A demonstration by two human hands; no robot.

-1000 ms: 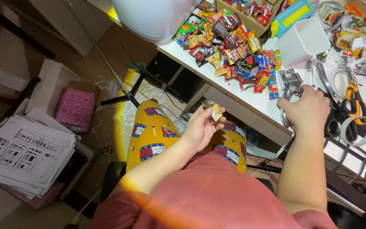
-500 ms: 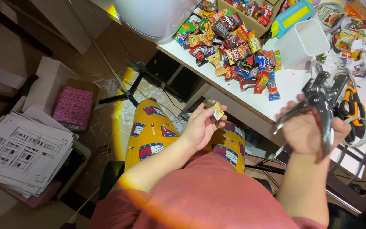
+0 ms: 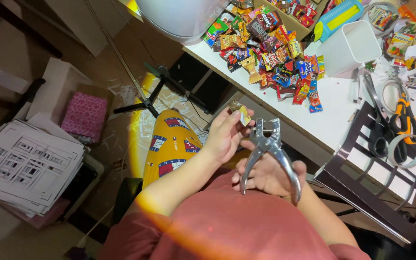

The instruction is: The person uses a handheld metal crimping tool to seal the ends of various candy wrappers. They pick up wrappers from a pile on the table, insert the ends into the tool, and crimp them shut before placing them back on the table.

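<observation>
While the left hand (image 3: 227, 137) pinches a small yellowish wrapped sweet (image 3: 240, 113) between thumb and fingertips, the right hand (image 3: 270, 175) is closed around the handles of a metal hole punch (image 3: 268, 151). Punch head points up, just beside the sweet, both held above the lap in front of the white bench (image 3: 333, 115). On the bench: a heap of candy packets (image 3: 270, 45), a white tub (image 3: 350, 48), orange-handled scissors (image 3: 400, 120). Stack of printed sheets (image 3: 25, 166) lies on the floor, well apart.
</observation>
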